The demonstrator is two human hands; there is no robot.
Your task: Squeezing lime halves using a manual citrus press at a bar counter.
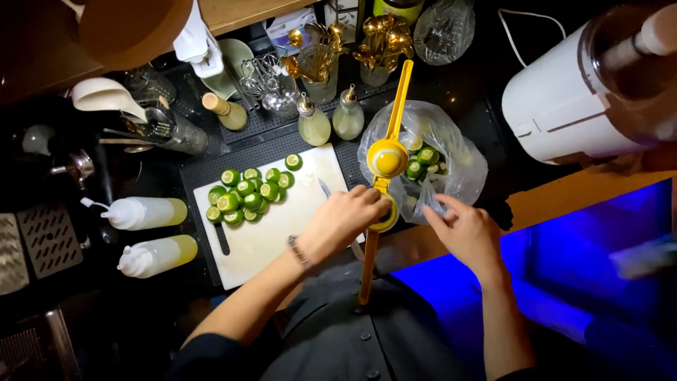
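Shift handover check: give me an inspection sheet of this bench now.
Surface: white cutting board on a dark mat.
Job's things: yellow citrus squeezer, hinged open; halved limes heaped on the board; clear bag holding lime pieces.
Clutter: two squeeze bottles lying flat; gold spoons in a cup.
Hands: left hand at the squeezer's lower cup; right hand, fingers spread, at the bag's edge.
Cables: white cord behind the white appliance.
Surroundings: blue glow below the counter.

Yellow squeezer (pixel 386 164), green limes (pixel 243 189), seemingly white cutting board (pixel 282 226).
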